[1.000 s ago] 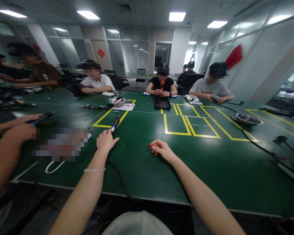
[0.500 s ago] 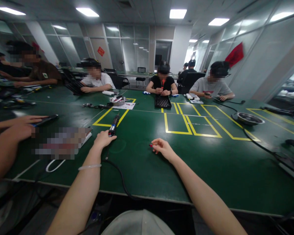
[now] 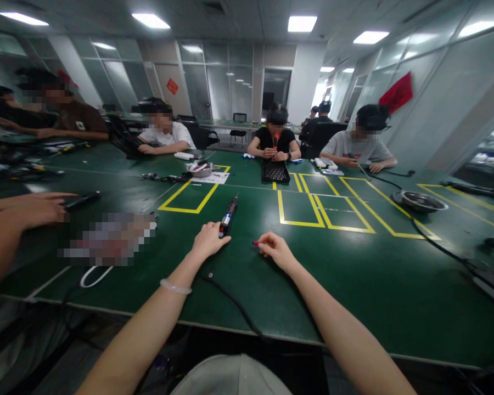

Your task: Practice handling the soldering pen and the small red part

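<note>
Wrapped round the rear of a black electric screwdriver (image 3: 229, 214) is my left hand (image 3: 207, 241), a pale bracelet on its wrist. The screwdriver's thin tip points away from me, and a black cord (image 3: 234, 304) runs back from near the hand over the table's front edge. To the right, my right hand (image 3: 275, 249) pinches a small red and black piece (image 3: 256, 243) between thumb and fingers, low over the green table (image 3: 313, 291). What kind of piece it is I cannot make out. The two hands are a short way apart, with the screwdriver tip beyond them.
Yellow tape outlines (image 3: 300, 224) mark the table ahead. Farther off are a black tray (image 3: 275, 174), a bowl of small parts (image 3: 201, 169) and a round metal dish (image 3: 423, 201). At left, a co-worker's hands (image 3: 33, 211) rest near a blurred packet (image 3: 111, 241). Other people sit opposite.
My left hand has moved right with the screwdriver, out of the left tape outline and nearer my right hand. The cord has shifted right too. My right hand stays almost in place.
</note>
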Available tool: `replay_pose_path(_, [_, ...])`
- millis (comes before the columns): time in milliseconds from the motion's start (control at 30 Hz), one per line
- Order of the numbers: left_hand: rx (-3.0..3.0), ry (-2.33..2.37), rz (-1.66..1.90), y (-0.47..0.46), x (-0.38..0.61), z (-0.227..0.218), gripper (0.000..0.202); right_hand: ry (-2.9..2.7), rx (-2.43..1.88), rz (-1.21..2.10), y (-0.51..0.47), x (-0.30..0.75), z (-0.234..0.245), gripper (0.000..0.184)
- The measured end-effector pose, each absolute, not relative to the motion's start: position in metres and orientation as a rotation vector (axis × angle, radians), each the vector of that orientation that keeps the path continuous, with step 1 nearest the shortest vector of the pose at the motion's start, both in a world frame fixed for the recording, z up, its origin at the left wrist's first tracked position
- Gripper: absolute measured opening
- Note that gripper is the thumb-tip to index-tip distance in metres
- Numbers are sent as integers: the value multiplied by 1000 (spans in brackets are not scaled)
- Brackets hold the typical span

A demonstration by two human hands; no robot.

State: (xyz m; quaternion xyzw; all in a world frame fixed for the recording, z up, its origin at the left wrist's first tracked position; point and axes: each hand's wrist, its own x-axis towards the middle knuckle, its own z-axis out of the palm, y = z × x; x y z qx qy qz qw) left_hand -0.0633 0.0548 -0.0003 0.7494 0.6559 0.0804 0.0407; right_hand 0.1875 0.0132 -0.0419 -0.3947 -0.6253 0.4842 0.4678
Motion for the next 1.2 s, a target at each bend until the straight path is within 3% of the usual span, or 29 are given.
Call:
replay_pose_path(367, [2497,1650,345,22,-5,-5,53,-1933,-1066,566,6,190,-33,4])
replay_pose_path(900, [2579,1549,338,12,5,-1,54,-2009,-1177,460,4,182,-36,8])
replay_pose_path(1200, [2639,1670,310,8,16,2,40,-1973,-1181,454,4,180,-35,11])
